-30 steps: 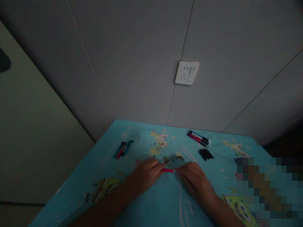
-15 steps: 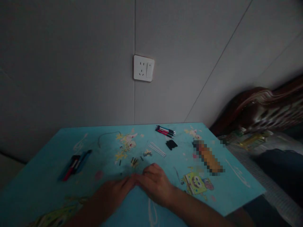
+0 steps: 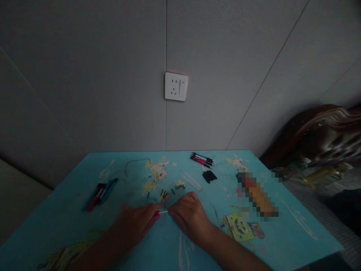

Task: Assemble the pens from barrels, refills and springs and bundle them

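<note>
Low over the table, my left hand is closed around a red pen barrel, most of which its fingers hide. A thin white pen refill bridges the short gap to my right hand, whose fingertips pinch the other end. Just beyond the hands lie several small dark pieces and a little heap of tiny parts, too small to make out. More white refills lie behind my right hand, near a cluster of short black pieces.
Pens with pointed tips lie together at the table's back. Red and blue barrels rest at the left. A pixelated orange-brown object lies at the right of the blue cartoon-print table. Behind stands a wall with a socket.
My hands, touching before, have drawn slightly apart, and the red barrel and white refill now show between them. The whole view has shifted a little.
</note>
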The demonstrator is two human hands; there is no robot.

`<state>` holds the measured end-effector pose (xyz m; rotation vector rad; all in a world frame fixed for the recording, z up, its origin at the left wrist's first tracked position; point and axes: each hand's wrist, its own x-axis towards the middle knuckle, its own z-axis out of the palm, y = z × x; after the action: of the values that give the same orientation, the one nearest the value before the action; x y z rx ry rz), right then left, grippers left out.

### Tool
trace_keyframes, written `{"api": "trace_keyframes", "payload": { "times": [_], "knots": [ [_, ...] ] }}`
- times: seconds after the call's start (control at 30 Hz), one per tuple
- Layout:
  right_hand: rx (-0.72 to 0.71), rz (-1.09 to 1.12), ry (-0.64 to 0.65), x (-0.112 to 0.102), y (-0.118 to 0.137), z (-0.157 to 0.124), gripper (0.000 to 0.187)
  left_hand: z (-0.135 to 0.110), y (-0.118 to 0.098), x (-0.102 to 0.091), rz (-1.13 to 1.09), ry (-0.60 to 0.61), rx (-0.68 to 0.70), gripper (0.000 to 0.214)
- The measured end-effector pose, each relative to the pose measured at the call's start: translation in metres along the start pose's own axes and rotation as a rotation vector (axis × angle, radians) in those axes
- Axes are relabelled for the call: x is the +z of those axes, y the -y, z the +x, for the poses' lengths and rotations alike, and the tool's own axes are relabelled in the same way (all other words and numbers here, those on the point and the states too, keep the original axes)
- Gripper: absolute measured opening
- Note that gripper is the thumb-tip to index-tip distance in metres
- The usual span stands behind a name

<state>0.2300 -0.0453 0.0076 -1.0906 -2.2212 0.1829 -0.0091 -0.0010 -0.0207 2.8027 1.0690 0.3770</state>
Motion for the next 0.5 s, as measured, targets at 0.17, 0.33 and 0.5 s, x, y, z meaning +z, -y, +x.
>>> {"api": "trace_keyframes", "payload": {
  "times": [0.17, 0.33, 0.5],
  "knots": [
    [0.031, -0.016, 0.063, 0.01, 0.002, -0.003, 0.014, 0.001, -0.011, 0.001, 0.071, 0.072, 0.02, 0.026],
    [0.042, 0.001, 0.078, 0.018, 0.003, -0.005, 0.024, 0.002, -0.021, 0.002, 0.105, 0.022, 0.064, 0.019],
    [0.123, 0.035, 0.102, 0.012, -0.004, -0.005, 0.023, 0.006, -0.024, -0.012, 0.084, 0.059, 0.026, 0.016]
  ]
}}
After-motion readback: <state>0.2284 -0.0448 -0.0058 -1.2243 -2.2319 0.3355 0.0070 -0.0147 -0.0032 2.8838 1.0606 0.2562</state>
